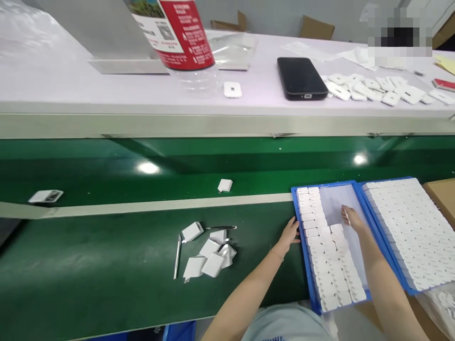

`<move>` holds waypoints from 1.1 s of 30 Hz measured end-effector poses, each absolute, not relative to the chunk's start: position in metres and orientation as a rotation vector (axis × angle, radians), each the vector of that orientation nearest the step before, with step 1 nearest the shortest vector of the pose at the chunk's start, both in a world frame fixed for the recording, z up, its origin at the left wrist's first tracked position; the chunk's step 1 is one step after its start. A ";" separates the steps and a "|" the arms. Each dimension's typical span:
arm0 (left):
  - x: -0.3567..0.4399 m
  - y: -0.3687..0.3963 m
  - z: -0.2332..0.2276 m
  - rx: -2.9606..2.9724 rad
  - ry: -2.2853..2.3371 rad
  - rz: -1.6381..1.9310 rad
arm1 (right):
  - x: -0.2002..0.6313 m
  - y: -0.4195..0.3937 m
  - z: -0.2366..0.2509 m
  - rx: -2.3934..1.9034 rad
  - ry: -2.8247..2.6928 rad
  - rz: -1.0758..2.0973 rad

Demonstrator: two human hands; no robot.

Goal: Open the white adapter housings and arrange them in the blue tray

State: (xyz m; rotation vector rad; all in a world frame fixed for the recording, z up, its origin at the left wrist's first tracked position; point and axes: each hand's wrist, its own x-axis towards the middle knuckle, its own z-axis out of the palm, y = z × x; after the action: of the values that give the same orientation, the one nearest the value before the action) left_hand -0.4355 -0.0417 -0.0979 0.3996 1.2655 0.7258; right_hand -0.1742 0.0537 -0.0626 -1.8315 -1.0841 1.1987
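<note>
A blue tray [297, 208] at the right holds rows of small white plastic pieces [329, 255]; its right part shows a bare pale floor. My left hand [289, 233] rests against the tray's left rim, its fingers apart and nothing held. Above the bare part of the tray is my right hand [351, 218], fingers drawn together; whatever they hold is too small to make out. On the green bench to the left lie several white charger-like blocks [212, 264] in a loose pile, with a thin metal tool [177, 257] and a dark tweezers-like tool [222, 228] beside them.
A second blue tray [408, 237] full of white pieces adjoins on the right, next to a cardboard box [442, 199]. Across the belt [106, 175], a raised shelf [142, 94] carries a bottle [188, 38], a phone [301, 78] and white flat parts [377, 87]. One block [225, 185] lies on the belt.
</note>
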 end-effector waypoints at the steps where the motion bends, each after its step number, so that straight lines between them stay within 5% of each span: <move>1: -0.435 -0.051 -0.097 0.394 1.258 0.697 | -0.162 0.045 -0.063 -1.858 -1.040 1.250; 13: -0.427 -0.086 -0.109 0.433 1.198 0.613 | -0.169 -0.030 -0.128 -1.773 -0.708 1.366; 21: -0.416 -0.121 -0.115 0.449 1.306 0.479 | -0.104 -0.093 -0.129 -1.686 -0.501 1.500; 28: -0.399 -0.138 -0.118 0.578 1.319 0.435 | -0.130 -0.133 -0.152 -1.614 -0.475 1.487; 33: -0.415 -0.110 -0.106 0.703 1.337 0.401 | -0.125 -0.124 -0.119 -1.554 -0.644 1.493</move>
State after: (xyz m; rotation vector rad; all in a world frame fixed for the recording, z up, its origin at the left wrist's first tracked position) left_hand -0.4154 -0.1095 -0.1059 0.7032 1.3374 0.4007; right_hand -0.1250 -0.1239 -0.1194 -1.5543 -0.6438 1.4929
